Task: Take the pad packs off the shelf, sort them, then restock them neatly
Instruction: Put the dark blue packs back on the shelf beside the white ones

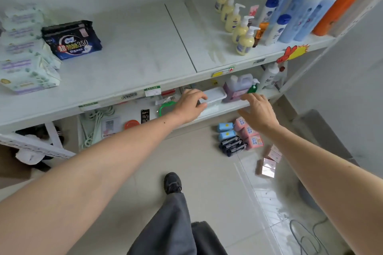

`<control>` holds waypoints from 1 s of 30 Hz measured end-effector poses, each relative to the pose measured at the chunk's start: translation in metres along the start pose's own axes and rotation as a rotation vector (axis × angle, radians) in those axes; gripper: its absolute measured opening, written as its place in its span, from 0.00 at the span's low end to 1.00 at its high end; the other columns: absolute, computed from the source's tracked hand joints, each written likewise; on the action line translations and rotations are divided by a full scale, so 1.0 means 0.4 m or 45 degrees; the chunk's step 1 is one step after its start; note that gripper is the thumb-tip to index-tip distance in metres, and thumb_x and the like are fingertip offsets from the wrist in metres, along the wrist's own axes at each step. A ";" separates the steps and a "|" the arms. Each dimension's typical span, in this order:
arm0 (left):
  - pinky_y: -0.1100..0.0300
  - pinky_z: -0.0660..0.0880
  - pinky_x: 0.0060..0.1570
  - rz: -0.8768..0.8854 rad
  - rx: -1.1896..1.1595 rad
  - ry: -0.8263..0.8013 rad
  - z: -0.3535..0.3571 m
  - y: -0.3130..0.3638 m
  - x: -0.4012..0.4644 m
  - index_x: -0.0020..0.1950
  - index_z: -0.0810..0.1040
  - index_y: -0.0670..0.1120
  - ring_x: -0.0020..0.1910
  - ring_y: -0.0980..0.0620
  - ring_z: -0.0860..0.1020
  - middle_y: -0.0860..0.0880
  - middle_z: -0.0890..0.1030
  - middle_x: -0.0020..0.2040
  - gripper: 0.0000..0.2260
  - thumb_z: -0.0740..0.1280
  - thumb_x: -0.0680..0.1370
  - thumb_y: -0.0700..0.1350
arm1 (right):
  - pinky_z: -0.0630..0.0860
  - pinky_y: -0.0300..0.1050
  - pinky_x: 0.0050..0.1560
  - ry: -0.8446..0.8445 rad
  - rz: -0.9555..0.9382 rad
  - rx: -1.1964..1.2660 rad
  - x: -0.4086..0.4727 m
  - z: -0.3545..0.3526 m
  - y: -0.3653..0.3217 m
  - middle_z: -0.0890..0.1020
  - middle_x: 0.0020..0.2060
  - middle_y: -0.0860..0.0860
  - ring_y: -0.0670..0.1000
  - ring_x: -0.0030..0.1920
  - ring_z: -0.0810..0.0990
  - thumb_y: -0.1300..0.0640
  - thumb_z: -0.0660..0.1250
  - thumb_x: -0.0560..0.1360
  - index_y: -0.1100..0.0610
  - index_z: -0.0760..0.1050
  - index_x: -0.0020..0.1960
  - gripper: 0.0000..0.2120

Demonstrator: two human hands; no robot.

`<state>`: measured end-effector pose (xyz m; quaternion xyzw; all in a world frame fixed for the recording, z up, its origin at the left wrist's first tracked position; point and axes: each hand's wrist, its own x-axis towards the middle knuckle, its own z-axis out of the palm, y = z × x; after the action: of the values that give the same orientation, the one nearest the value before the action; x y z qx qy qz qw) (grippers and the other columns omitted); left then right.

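Grey trouser legs (pixel 176 223) and one dark shoe (pixel 172 182) sit closest, on a pale beige tiled floor (pixel 207 172); grey cables (pixel 306 236) trail on the tiles right of the legs. Landmark: white top shelf (pixel 134 47), against a plain white wall. At its left end, a stack of white-and-lilac pad packs (pixel 24 47), text too small to read; just right of them, touching, dark blue pad packs (pixel 72 39) with "350" and Chinese characters legible, brand logo blurred. Far right of the shelf: a row of cream pump bottles (pixel 238 20), white blue-capped bottles (pixel 271 18), tall light blue bottles (pixel 306 4), one orange bottle (pixel 339 6). Price tags (pixel 152 90) and a yellow starburst sign (pixel 294 51) hang on the shelf's front edge, unreadable. Below the shelf's front edge, left hand (pixel 190 103) has fingers curled onto the corner of a white plastic box (pixel 213 97) on the lower shelf; right hand (pixel 257 112) hovers beside it, fingers spread, gripping nothing. Hands apart. On the floor under the shelf's right half: small blue packs (pixel 224 130), pink packs (pixel 248 134) with Chinese print, black packs (pixel 232 145), and pinkish boxes (pixel 269 163).
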<state>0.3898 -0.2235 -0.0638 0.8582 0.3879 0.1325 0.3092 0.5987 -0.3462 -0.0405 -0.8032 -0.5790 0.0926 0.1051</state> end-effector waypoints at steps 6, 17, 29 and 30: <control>0.58 0.63 0.63 0.039 0.023 -0.110 0.143 0.072 0.090 0.57 0.80 0.43 0.62 0.44 0.72 0.46 0.79 0.59 0.10 0.67 0.77 0.43 | 0.68 0.51 0.62 -0.051 0.098 0.014 -0.015 0.020 0.187 0.76 0.62 0.56 0.58 0.62 0.71 0.52 0.70 0.74 0.56 0.72 0.65 0.22; 0.56 0.66 0.62 -0.139 -0.037 -0.286 0.442 0.095 0.296 0.54 0.80 0.44 0.60 0.45 0.74 0.46 0.81 0.56 0.08 0.67 0.76 0.43 | 0.70 0.50 0.61 -0.215 0.187 0.013 0.060 0.089 0.529 0.76 0.60 0.55 0.58 0.61 0.71 0.50 0.69 0.75 0.57 0.72 0.62 0.19; 0.57 0.66 0.61 -0.491 -0.078 -0.278 0.834 0.035 0.320 0.55 0.81 0.45 0.60 0.43 0.74 0.47 0.80 0.56 0.08 0.66 0.78 0.43 | 0.69 0.49 0.60 -0.583 0.044 0.041 0.130 0.358 0.847 0.75 0.63 0.52 0.56 0.61 0.71 0.51 0.68 0.76 0.55 0.72 0.65 0.19; 0.56 0.67 0.60 -0.529 -0.088 -0.279 0.878 0.021 0.318 0.55 0.81 0.45 0.59 0.43 0.74 0.47 0.80 0.56 0.08 0.65 0.79 0.44 | 0.69 0.48 0.61 -0.617 0.021 0.041 0.136 0.391 0.878 0.75 0.63 0.52 0.56 0.61 0.71 0.51 0.68 0.76 0.55 0.71 0.65 0.20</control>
<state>0.6434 -0.2829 -0.3317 0.7582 0.5155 -0.0147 0.3991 0.8930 -0.3929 -0.2892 -0.7604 -0.5792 0.2926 -0.0250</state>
